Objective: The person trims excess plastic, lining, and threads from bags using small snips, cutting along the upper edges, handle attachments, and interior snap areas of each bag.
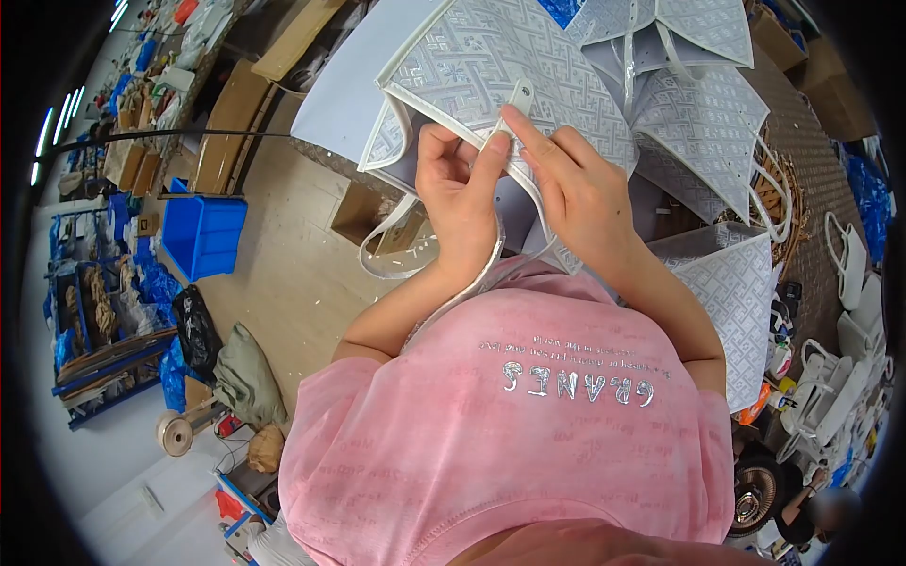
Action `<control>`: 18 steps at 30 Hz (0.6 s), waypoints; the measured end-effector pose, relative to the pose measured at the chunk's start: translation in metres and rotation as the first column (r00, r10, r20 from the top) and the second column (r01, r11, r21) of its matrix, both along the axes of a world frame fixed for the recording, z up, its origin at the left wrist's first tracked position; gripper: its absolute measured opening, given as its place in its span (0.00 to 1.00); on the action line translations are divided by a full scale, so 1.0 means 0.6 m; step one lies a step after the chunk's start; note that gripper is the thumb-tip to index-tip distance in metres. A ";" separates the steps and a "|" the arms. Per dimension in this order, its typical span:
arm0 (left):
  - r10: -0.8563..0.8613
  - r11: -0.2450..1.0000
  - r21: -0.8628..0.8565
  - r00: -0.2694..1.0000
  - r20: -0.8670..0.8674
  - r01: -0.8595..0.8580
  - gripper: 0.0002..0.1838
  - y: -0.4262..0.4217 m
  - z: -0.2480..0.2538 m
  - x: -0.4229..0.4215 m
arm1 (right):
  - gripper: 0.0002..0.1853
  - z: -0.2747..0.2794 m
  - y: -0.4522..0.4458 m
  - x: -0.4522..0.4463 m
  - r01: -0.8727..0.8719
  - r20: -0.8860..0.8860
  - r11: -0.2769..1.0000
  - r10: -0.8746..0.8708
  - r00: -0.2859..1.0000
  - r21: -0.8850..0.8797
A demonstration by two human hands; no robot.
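Observation:
A silver-white tote bag with a woven-look pattern and white piping lies in front of me, its opening toward my body. My left hand is closed, thumb and fingers pinching the bag's rim at the base of a handle. My right hand is closed on the same spot, its index finger against a white tab that carries a small metal snap. A thin white handle strap loops down on the left of my wrist. What lies under the fingertips is partly hidden.
More patterned tote bags are stacked at the right, another bag beside my right elbow. White straps pile up at far right. A blue crate, an open cardboard box and an olive sack stand at the left.

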State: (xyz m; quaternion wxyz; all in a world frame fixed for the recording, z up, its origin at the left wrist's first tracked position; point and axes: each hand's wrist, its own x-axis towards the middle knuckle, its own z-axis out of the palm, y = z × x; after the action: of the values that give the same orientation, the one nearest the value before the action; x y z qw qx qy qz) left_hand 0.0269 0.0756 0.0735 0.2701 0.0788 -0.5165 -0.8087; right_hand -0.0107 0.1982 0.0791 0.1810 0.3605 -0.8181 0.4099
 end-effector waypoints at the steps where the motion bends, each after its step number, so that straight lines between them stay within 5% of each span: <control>1: 0.005 1.000 -0.004 1.000 0.006 -0.005 0.13 0.000 0.002 0.000 | 0.26 0.000 0.001 -0.001 -0.002 0.003 1.000 0.002 1.000 0.006; 8: -0.001 1.000 0.008 1.000 0.030 0.001 0.12 -0.008 0.001 -0.002 | 0.24 -0.012 0.021 -0.043 -0.094 0.072 0.989 0.102 0.992 -0.110; 11: -0.011 0.999 0.051 0.996 0.088 0.006 0.12 -0.029 -0.007 -0.014 | 0.23 -0.043 0.057 -0.096 0.053 -0.057 0.961 -0.071 0.996 -0.272; 13: -0.074 0.992 0.107 0.994 0.079 0.065 0.11 -0.058 -0.019 -0.032 | 0.25 -0.073 0.094 -0.113 0.325 0.377 0.944 -0.281 0.882 -0.056; 15: -0.064 0.992 0.119 0.991 0.117 0.050 0.11 -0.072 -0.018 -0.044 | 0.26 -0.154 0.129 -0.135 0.364 0.420 0.931 -0.336 0.843 0.014; 17: -0.242 0.848 0.498 0.969 0.057 0.182 0.13 -0.093 -0.022 -0.049 | 0.27 -0.212 0.142 -0.125 0.401 0.458 0.912 -0.392 0.798 0.084; 18: -0.604 0.253 0.722 0.688 -0.402 0.644 0.18 -0.191 -0.176 -0.058 | 0.26 -0.231 0.144 -0.116 0.410 0.447 0.909 -0.396 0.802 0.069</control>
State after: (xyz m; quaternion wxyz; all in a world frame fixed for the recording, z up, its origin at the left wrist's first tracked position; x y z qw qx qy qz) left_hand -0.0077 -0.0388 -0.0318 -0.1310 -0.0327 -0.0564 -0.9892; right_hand -0.0804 0.2848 -0.0595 0.0746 0.0704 -0.8886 0.4470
